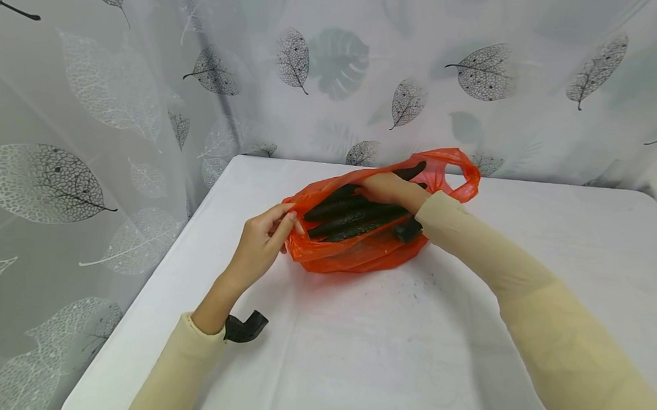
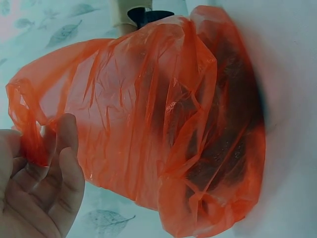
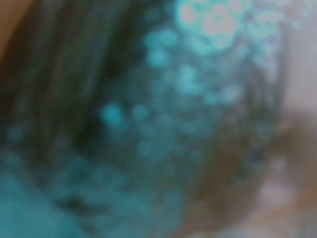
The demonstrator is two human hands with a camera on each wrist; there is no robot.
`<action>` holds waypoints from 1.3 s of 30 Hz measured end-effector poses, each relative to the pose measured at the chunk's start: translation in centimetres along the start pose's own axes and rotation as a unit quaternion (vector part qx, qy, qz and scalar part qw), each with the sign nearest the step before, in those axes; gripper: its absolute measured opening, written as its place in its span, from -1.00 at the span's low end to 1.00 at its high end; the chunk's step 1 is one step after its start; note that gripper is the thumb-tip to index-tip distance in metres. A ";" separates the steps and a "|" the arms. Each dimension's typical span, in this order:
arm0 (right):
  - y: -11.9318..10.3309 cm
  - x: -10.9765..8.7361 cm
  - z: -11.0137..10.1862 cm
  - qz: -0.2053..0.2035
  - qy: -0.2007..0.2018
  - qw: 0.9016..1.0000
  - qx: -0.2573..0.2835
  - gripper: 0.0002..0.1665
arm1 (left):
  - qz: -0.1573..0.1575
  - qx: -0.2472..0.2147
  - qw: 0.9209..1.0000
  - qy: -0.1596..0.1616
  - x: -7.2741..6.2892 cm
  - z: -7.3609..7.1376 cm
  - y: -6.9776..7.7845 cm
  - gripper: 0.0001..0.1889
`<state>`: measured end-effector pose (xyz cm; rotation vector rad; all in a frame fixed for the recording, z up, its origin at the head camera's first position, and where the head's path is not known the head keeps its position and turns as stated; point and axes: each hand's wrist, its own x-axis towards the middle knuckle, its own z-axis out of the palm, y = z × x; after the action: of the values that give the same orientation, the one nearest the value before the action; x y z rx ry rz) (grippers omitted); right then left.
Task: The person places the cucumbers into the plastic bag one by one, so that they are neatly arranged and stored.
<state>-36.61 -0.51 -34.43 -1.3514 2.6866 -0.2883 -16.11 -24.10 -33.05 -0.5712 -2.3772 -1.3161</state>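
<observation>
A red plastic bag (image 1: 358, 262) lies on the white table with its mouth spread. Inside it, several long dark green cucumbers (image 1: 356, 219) rest side by side. My left hand (image 1: 261, 238) pinches the bag's left edge between thumb and fingers; the left wrist view shows the thin red plastic (image 2: 34, 144) gathered in its grip. Through the opening, my right hand (image 1: 385, 187) reaches in over the cucumbers, its fingertips hidden among them and the bag. In the right wrist view a bumpy, shiny cucumber (image 3: 163, 114) fills the blurred frame at close range.
One loop handle (image 1: 470, 180) of the bag sticks out to the right, beyond the right forearm. The table (image 1: 368, 350) has a white cover. A leaf-patterned curtain (image 1: 322, 64) hangs along its back and left sides. Black wrist devices (image 1: 246, 328) sit under the sleeves.
</observation>
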 end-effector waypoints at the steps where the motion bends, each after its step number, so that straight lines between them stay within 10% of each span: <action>1: 0.1 -0.2 0.0 0.004 0.001 1.000 0.003 -0.54 | -0.001 -0.001 1.000 -0.002 0.0 0.1 0.1 -0.85; 21: 2.5 -5.1 -0.3 -0.071 0.020 0.995 0.070 -0.63 | 0.008 0.009 1.000 0.002 -0.1 1.2 -0.9 -0.85; 39: 3.2 -14.4 -3.0 -0.010 0.084 0.993 0.083 -0.64 | -0.006 0.058 0.997 0.052 0.2 1.1 -0.5 -0.72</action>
<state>-31.16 13.26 -31.91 -1.3609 2.7097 -0.6398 -16.62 -23.34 -33.90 -0.4449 -2.3557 -1.1735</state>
